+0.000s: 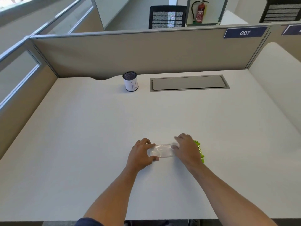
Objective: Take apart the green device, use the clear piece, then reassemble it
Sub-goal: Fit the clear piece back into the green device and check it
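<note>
- The left hand (pixel 141 156) grips the near-left end of the clear piece (pixel 161 150), thumb at its near edge and fingers curled over the far edge, and the piece lies flat on the desk (pixel 81 144).
- The right hand (pixel 187 149) hovers at the piece's other end, fingers relaxed and spread, tips just touching or just short of it; blur makes that hard to call.
- The green device (pixel 200 150) sits just beyond the right hand's outer side, mostly hidden behind the hand, only a lime strip showing.
- Judging by the layout, the clear piece is already off the device and being used or readied.
- To do this step well, the left hand should hold its pinch steady so the slippery clear plastic does not skate across the smooth desk.
- The right hand should come in on the short end and take it evenly, without knocking the green device.
- Far beyond both hands, a mesh pen cup (pixel 130 81) stands well apart.
</note>
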Motion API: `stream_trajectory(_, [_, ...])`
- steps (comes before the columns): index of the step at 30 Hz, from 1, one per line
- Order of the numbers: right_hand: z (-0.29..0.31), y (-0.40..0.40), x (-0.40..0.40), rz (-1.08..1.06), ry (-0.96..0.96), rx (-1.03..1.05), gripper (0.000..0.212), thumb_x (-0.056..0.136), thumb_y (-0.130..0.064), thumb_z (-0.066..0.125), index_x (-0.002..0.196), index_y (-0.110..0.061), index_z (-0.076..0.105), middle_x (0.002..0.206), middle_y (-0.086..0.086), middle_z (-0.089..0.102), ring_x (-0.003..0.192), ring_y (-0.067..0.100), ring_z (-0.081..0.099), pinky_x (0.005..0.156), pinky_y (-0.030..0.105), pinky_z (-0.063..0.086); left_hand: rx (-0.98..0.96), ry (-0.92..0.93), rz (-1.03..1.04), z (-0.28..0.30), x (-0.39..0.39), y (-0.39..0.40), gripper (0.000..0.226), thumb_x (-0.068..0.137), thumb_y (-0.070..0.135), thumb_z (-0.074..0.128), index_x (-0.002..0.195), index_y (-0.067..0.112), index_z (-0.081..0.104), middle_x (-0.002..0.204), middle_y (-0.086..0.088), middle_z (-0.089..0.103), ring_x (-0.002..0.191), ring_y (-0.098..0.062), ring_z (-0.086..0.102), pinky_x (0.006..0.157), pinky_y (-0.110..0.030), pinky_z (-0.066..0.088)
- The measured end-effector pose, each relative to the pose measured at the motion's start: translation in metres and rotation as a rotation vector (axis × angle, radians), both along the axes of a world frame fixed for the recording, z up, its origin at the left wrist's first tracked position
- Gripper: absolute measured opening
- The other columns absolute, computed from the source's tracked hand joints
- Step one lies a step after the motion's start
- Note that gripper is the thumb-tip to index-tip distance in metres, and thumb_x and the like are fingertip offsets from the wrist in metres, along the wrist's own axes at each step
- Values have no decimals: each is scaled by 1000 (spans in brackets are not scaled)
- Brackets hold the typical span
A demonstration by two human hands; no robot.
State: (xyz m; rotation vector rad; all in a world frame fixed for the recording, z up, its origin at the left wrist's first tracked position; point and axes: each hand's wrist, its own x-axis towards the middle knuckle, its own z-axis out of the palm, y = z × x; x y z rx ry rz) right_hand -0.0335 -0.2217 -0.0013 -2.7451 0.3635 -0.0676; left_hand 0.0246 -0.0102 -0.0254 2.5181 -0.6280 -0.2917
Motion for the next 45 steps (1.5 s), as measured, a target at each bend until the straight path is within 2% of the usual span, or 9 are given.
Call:
stream_trajectory(4, [3,-18,-14,-289,-137,-54,43,75,-24,82,112,-7,69,109,9,64,102,31,58,84,39,50,-7,2,4,0,0,0,70,69,53,83,131,26,66,122,14,56,113,-13,51,94,-29,46])
stream_trajectory(9, [2,-23,-28,-510,29,-28,65,71,-43,81,120,-6,58,112,12,62,104,33,58,85,41,50,-42,24,27,-2,-2,3,75,65,52,85,132,25,63,122,15,54,113,-10,50,94,-28,46])
stream_trajectory(20, [2,-20,-27,-561,137,109,43,78,-24,77,111,-2,62,108,15,60,103,34,59,74,40,54,-135,80,84,-7,-8,12,60,72,33,86,127,19,67,121,15,54,114,-9,57,98,-26,47])
stream_trajectory(23, [1,-18,-23,-434,60,119,42,78,-24,77,112,-5,63,108,15,61,103,34,58,75,38,51,-143,86,92,-7,-9,11,59,73,33,86,127,20,67,123,15,54,115,-10,56,99,-29,49])
stream_trajectory(26, [1,-10,-17,-159,-36,197,56,78,-23,80,129,-10,60,119,10,60,113,30,55,89,39,50,-142,96,99,-8,-9,12,59,73,35,86,128,23,67,125,16,53,117,-10,55,100,-32,49])
stream_trajectory(28, [5,-2,-9,41,0,254,66,77,-24,82,137,-14,56,125,5,58,118,24,52,97,35,46,-142,96,96,-8,-8,12,60,73,36,86,128,23,67,126,15,53,116,-10,55,100,-33,49])
stream_trajectory(32, [7,15,5,385,132,118,65,79,-22,80,139,-17,55,126,2,57,118,22,52,95,33,46,-143,85,89,-9,-7,12,61,72,39,86,128,23,67,126,14,54,116,-12,56,100,-35,50])
stream_trajectory(37, [5,25,13,470,155,71,54,81,-14,74,133,-14,59,122,4,58,114,24,54,90,41,50,-136,83,90,-10,-7,12,62,73,39,84,129,22,66,128,14,54,118,-12,55,100,-35,50])
stream_trajectory(45, [3,24,20,521,170,91,53,83,-16,74,133,-15,58,122,4,57,112,23,53,90,40,49,-105,72,72,-11,-4,12,59,75,41,83,128,22,68,129,14,53,118,-11,51,98,-31,47])
